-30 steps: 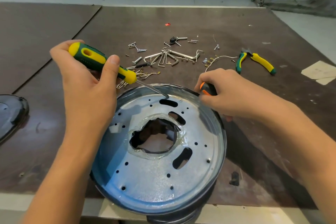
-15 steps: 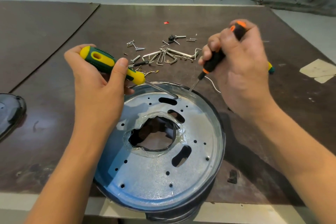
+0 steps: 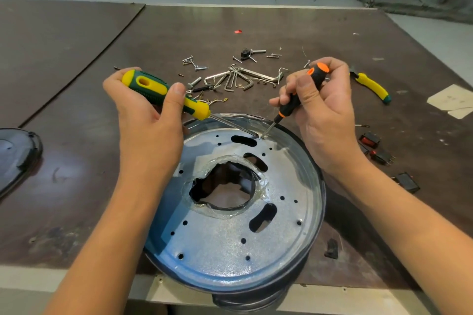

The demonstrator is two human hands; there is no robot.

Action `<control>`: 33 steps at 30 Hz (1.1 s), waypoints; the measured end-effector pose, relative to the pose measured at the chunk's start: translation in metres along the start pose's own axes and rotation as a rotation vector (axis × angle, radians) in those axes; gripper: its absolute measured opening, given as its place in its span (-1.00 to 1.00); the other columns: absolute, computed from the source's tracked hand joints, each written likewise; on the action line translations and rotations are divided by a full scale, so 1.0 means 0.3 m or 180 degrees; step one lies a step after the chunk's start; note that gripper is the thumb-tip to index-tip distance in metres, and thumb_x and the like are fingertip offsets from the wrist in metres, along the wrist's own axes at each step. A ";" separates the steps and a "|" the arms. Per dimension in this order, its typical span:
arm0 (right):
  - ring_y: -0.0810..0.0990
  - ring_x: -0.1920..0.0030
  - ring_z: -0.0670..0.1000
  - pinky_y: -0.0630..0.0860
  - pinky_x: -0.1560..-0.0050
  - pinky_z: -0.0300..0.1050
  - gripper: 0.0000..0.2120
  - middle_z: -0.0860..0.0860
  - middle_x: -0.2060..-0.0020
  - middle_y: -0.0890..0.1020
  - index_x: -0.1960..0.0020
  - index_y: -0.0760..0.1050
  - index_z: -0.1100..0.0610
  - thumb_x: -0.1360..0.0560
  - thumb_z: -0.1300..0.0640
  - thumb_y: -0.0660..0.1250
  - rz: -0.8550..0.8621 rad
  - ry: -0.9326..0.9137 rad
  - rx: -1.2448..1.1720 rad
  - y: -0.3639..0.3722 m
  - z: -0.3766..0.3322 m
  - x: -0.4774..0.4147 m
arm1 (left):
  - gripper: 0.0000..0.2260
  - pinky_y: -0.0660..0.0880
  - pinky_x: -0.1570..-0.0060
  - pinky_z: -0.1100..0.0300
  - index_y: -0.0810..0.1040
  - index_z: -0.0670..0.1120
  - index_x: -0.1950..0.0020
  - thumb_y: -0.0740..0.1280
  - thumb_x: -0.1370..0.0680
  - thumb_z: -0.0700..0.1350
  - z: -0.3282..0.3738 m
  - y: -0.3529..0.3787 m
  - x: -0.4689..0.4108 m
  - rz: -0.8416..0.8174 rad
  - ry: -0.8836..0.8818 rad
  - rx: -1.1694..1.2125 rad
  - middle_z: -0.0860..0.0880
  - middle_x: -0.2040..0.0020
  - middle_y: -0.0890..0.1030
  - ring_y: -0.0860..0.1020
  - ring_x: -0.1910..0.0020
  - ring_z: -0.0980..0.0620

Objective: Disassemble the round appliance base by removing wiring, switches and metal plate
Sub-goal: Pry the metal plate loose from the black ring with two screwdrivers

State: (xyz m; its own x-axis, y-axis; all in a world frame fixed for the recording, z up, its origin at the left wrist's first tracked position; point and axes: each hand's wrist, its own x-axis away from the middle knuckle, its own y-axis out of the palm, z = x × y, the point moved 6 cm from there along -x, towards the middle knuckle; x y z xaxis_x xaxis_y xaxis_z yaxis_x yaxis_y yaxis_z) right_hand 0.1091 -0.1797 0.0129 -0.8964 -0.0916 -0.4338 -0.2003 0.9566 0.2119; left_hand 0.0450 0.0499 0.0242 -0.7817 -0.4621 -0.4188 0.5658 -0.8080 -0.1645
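Gripping a green-and-yellow screwdriver [image 3: 153, 89], the left hand [image 3: 148, 123] lays its blade on the metal plate [image 3: 217, 245] of the round base [image 3: 256, 298] at lower centre. To the right, the right hand [image 3: 325, 120] pinches a small black-and-orange screwdriver [image 3: 288, 107], its tip beside that blade.

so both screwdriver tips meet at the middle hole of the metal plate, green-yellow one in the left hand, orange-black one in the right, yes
Not at the middle: the head view shows the tips meeting near the far rim of the metal plate. The left hand holds the green-yellow screwdriver, the right hand the orange-black screwdriver.
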 end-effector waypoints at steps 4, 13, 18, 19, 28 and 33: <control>0.51 0.14 0.06 0.60 -0.12 0.14 -0.86 0.08 0.13 0.46 -0.13 0.22 0.12 -0.65 0.24 0.17 -0.0018 -0.0050 0.0098 -0.001 0.001 0.005 | -0.69 0.63 0.26 0.04 0.20 -0.02 -0.22 0.32 -0.64 -0.07 -0.004 0.002 0.001 -0.0006 0.0001 0.0008 -0.11 0.01 0.47 0.61 0.11 -0.19; 0.50 0.19 0.09 0.56 -0.03 0.10 -0.86 0.10 0.15 0.46 -0.11 0.18 0.13 -0.68 0.30 0.13 -0.0151 -0.0089 0.0207 0.011 -0.005 0.003 | -0.66 0.63 0.28 0.13 0.22 -0.01 -0.29 0.32 -0.63 -0.07 -0.036 -0.001 -0.014 -0.0035 -0.0213 0.0234 -0.02 0.02 0.49 0.67 0.17 -0.09; 0.50 0.16 0.11 0.57 -0.03 0.12 -0.85 0.12 0.14 0.45 -0.15 0.15 0.20 -0.70 0.37 0.10 -0.0152 -0.0139 0.0323 0.011 -0.011 0.009 | -0.66 0.63 0.27 0.15 0.22 0.01 -0.31 0.32 -0.63 -0.07 -0.036 -0.002 -0.014 -0.0014 -0.0170 0.0199 -0.01 0.02 0.49 0.66 0.21 0.00; 0.49 0.15 0.10 0.56 -0.02 0.11 -0.85 0.12 0.13 0.45 -0.16 0.15 0.21 -0.70 0.38 0.10 -0.0123 -0.0143 0.0316 0.009 -0.012 0.010 | -0.66 0.63 0.27 0.16 0.22 0.00 -0.31 0.32 -0.63 -0.08 -0.035 -0.001 -0.013 -0.0016 -0.0168 0.0192 0.00 0.02 0.49 0.65 0.21 0.01; 0.54 0.16 0.12 0.59 -0.04 0.10 -0.84 0.14 0.15 0.47 -0.15 0.18 0.17 -0.69 0.33 0.14 -0.0250 -0.0151 0.0390 0.017 -0.014 0.004 | -0.44 0.64 0.14 0.23 0.14 -0.09 -0.55 0.33 -0.64 -0.05 -0.020 0.002 -0.011 -0.0030 -0.0074 0.0049 -0.07 -0.10 0.49 0.66 0.04 0.11; 0.66 0.10 0.20 0.62 -0.09 0.05 -0.85 0.24 0.12 0.55 -0.14 0.25 0.13 -0.66 0.28 0.21 -0.0514 0.0068 0.0298 0.051 -0.012 -0.003 | -0.28 0.49 -0.29 -0.17 0.01 -0.10 -0.61 0.34 -0.60 0.05 -0.026 0.002 -0.017 -0.0077 -0.0042 -0.0019 -0.17 -0.37 0.42 0.51 -0.31 -0.18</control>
State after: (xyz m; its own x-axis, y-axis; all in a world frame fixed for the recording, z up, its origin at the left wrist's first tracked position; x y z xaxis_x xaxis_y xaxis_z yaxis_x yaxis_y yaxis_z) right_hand 0.1055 -0.1661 0.0198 -0.8639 -0.2509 -0.4367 -0.3055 0.9504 0.0582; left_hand 0.0512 0.0546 0.0192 -0.7985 -0.4474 -0.4027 0.5483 -0.8167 -0.1798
